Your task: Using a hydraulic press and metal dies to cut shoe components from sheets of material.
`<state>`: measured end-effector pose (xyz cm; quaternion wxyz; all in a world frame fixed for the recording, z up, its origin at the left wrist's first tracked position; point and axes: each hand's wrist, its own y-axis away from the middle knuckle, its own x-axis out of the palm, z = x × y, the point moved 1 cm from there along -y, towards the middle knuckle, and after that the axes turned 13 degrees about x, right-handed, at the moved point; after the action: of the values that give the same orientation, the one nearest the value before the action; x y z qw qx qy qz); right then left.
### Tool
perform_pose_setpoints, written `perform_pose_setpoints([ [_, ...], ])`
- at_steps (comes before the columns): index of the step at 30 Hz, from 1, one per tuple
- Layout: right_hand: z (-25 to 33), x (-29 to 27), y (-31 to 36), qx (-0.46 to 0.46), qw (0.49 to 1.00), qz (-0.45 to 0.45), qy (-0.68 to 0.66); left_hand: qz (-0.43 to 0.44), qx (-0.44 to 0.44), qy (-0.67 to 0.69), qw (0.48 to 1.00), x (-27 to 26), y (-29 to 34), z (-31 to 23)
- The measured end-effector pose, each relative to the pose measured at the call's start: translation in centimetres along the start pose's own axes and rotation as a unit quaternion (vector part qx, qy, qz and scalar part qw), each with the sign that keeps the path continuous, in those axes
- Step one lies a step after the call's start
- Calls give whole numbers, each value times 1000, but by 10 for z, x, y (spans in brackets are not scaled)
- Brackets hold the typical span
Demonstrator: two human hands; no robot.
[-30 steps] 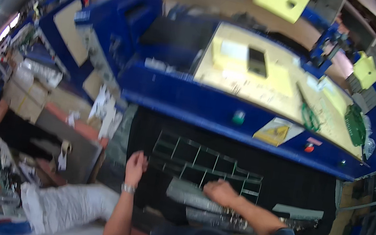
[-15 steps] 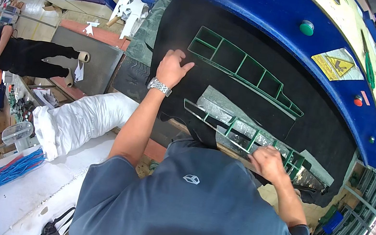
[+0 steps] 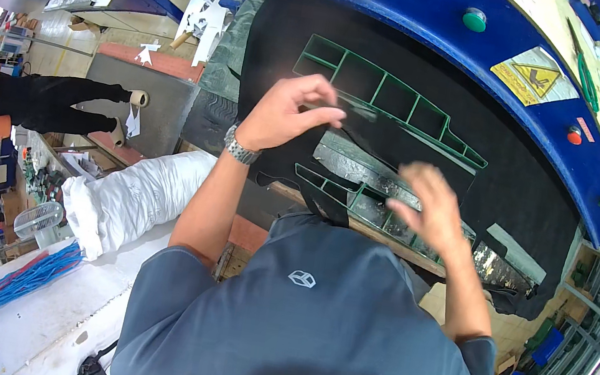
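My left hand [image 3: 289,114], with a metal watch on the wrist, is bent with thumb and fingers close together at a loose edge of the black sheet material [image 3: 292,31]. A raised dark edge runs from its thumb toward the right. Just beyond lies a green-edged cutting die [image 3: 379,89], a long frame with several compartments, flat on the sheet. My right hand [image 3: 433,207], smeared by motion, is raised with fingers apart and holds nothing. Beneath it, along the near edge, lies a second die [image 3: 357,196], partly covered by the hand. A greyish bare board [image 3: 365,168] shows between the dies.
A blue machine beam [image 3: 419,11] with a green button [image 3: 475,20] and red button [image 3: 574,135] spans the far side. White scraps [image 3: 206,10] lie at far left. A white wrapped roll [image 3: 144,191] and blue cords [image 3: 31,271] are on the left; another person [image 3: 49,100] stands beyond.
My right hand has let go of the near die and lifted up and left. My left hand has moved right, to the far die's near edge, where more board shows.
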<state>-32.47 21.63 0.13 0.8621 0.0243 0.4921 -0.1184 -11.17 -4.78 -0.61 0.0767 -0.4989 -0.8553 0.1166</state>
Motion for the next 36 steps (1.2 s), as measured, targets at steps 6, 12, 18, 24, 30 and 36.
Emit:
perform_pose_setpoints([
  [6,59,-79,-107,-127,983,131,-10,45,224,-73,971,40,-28,-57],
  [12,145,-123,-130,-140,988,-41,-49,2,186,-32,982,81,13,-37],
  [18,186,-112,-191,-90,966,-137,-202,-93,60,-72,991,59,67,-5],
  [24,162,-50,-296,-50,967,-24,-248,-213,-93,115,966,-5,192,13],
  [30,40,92,-375,145,909,138,-365,-248,-185,22,951,-42,259,60],
  [36,9,114,-297,-15,999,-1,46,-336,-345,-210,851,-47,307,74],
])
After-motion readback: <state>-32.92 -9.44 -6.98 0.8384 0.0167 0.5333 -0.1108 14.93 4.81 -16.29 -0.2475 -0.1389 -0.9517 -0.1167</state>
